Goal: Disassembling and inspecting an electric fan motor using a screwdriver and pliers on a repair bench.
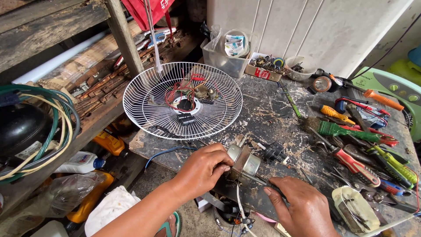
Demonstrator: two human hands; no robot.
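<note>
**Fan motor on the bench, both hands on it**

Left hand (204,169) is clamped around the small metal fan motor (244,164), right at the bench edge. Right hand (302,208) pinches a dark tool against its shaft side. I'd keep that left grip firm so the motor can't twist. Count: one motor, one white fan guard (182,101) above the left hand, roughly a dozen screwdrivers and pliers (364,145) above the right hand.

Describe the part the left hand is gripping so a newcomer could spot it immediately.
Start at the white wire fan guard lying on the scuffed workbench, then drop to the bench's near edge. There the left hand grips a small metal fan motor. Unlike the coloured screwdrivers to its right, it is a squat, silvery cylinder.
</note>
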